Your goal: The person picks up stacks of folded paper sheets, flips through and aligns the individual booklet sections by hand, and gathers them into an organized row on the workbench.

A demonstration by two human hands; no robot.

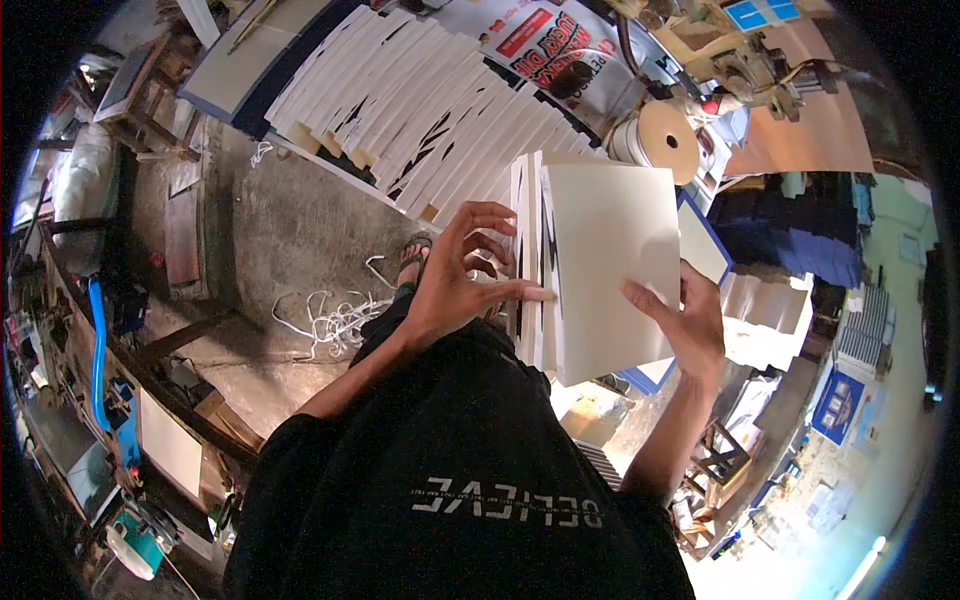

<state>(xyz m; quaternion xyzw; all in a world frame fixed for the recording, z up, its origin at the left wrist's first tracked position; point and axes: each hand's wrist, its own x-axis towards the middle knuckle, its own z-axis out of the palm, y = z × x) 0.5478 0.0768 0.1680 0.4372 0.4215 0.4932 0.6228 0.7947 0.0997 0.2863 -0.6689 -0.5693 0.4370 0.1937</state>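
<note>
Several thick, cream-white book blocks [615, 260] stand bunched together in front of my body, the front one showing its blank face. My left hand [468, 268] curls round their left side, its thumb on the edge near the front block. On the right, my right hand [680, 315] grips the front block, with the thumb on its face and the fingers behind it, mostly hidden. Just beyond lies a long row of similar white blocks [430, 110] packed side by side. A blue-edged board [703, 238] shows behind the blocks in my hands.
A large spool [667, 142] stands beyond the blocks, near a printed plastic sheet [560, 45]. White strips [335, 322] lie tangled on the floor by a sandalled foot [413, 258]. Wooden frames and a blue tube [98, 350] are at the left. Dark blue material [790, 235] sits at the right.
</note>
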